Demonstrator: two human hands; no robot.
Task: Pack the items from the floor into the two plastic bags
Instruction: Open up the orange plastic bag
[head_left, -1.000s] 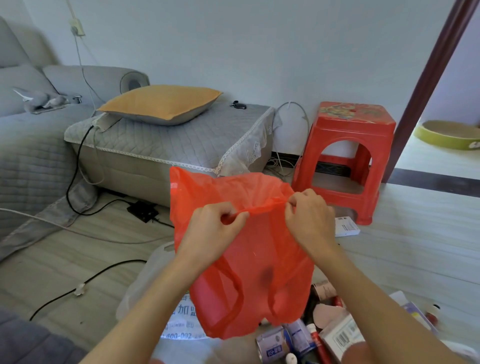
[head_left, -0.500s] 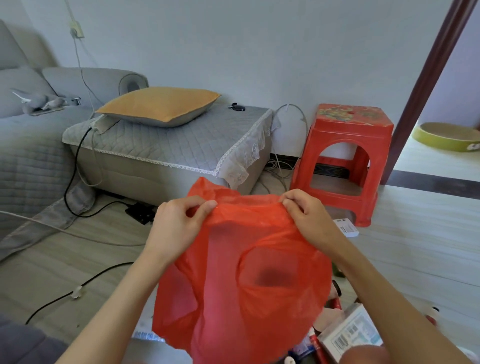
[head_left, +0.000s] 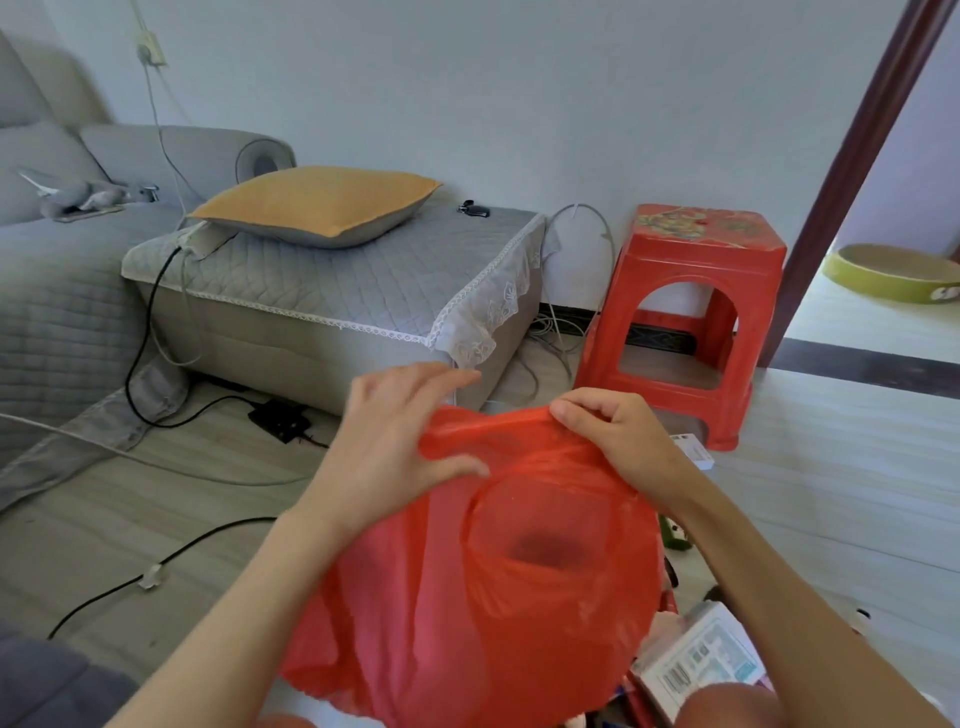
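left hand (head_left: 395, 441) fingers straightened, red bag (head_left: 493, 571) billowed wider

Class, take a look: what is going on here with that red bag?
A person is opening a red plastic bag with both hands. The right hand pinches the top edge, while the left hand has its thumb against the film, fingers spread. Boxes still lie on the floor beside it, not yet packed.

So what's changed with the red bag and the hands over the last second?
The red plastic bag went from hanging flat to billowed open as both hands worked its rim apart. The left hand has loosened its pinch, fingers now spread with the thumb on the film. The right hand still pinches the rim. The boxes on the floor haven't moved.
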